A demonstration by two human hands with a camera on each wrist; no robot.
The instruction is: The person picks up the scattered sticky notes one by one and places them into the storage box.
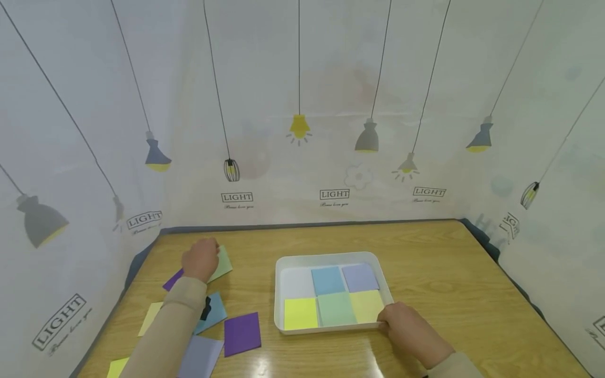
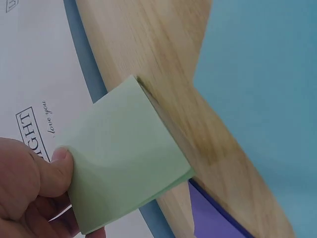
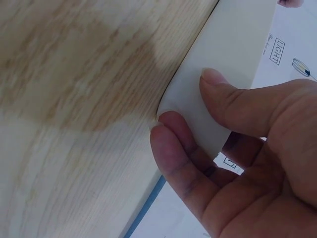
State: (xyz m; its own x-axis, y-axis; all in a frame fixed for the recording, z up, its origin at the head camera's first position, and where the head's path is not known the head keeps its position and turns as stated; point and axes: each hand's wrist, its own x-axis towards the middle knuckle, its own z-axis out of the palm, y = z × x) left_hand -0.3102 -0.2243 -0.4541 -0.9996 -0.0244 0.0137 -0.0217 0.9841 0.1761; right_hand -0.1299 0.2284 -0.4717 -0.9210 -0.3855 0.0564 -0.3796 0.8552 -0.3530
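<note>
So the left hand (image 1: 200,260) is up near the table's (image 1: 425,252) far left corner, pinching a light green pad (image 1: 223,265). Head cam mostly gets the back of that hand; the left wrist view is what shows the thumb flat on the pad's face. The right hand (image 1: 411,331) grips the white tray (image 1: 298,283) at its near right corner, and only the right wrist view shows the thumb on the wall, fingers by its lower edge. The coloured squares (image 1: 301,314) inside the tray show just in the head view.
</note>
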